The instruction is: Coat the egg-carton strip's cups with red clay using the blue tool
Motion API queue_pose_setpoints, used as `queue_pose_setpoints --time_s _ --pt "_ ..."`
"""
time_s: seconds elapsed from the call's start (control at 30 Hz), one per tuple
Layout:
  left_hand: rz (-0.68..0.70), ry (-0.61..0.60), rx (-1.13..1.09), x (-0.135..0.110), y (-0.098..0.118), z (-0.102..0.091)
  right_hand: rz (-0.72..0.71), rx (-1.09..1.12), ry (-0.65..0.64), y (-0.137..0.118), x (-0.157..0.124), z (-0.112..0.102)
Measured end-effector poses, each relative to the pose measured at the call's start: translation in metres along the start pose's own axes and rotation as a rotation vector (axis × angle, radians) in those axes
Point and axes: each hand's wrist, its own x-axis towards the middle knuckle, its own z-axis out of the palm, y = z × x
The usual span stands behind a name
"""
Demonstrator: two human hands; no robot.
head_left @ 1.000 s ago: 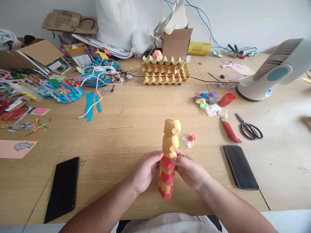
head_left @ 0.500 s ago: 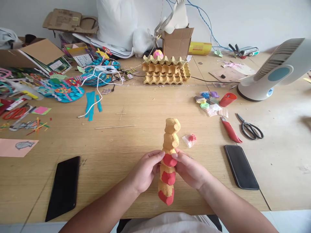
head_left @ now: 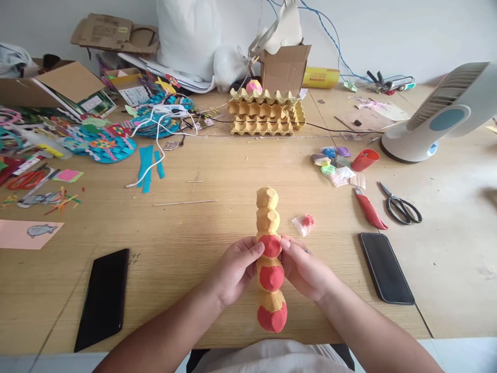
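Between my hands is a strip of egg carton (head_left: 267, 220), a row of yellow-tan cups held lengthwise over the table's front. Its three nearer cups carry red clay (head_left: 271, 278) on top; the two far cups are bare. My left hand (head_left: 238, 267) grips the strip's left side, thumb on the edge of the middle red cup. On the opposite side my right hand (head_left: 305, 267) pinches it with the thumb beside that same cup. Fingers under the strip are partly hidden. Just beyond my right hand lies a small clear bag of red clay (head_left: 305, 224).
At right are a phone (head_left: 386, 267), a red folding knife (head_left: 369, 208), scissors (head_left: 399, 203), a red cup (head_left: 365, 159), clay packets (head_left: 330, 160) and a white fan (head_left: 430, 111). A black tablet (head_left: 103, 298) lies at left. Egg cartons (head_left: 264, 111) stand at the back.
The egg carton strip has turned in my hands: its far end swung left and its near end right, and the red tops now face me more. Both hands keep their hold.
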Motion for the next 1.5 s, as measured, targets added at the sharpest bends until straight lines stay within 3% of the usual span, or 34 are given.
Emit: queue_pose_setpoints --time_s 0.4,0.93,1.5 --pt "0.043 -0.011 -0.036 -0.0006 0.0038 -0.0009 -0.050 0.135 0.063 0.0009 -0.0004 0.0015" --pt "0.089 -0.014 -0.028 -0.0014 -0.0003 -0.0018 -0.157 0.072 0.028 0.0016 -0.0044 0.0072" --pt "0.099 0.060 -0.036 -0.0023 0.0005 0.0010 -0.189 0.001 0.031 0.0008 -0.0051 0.0068"
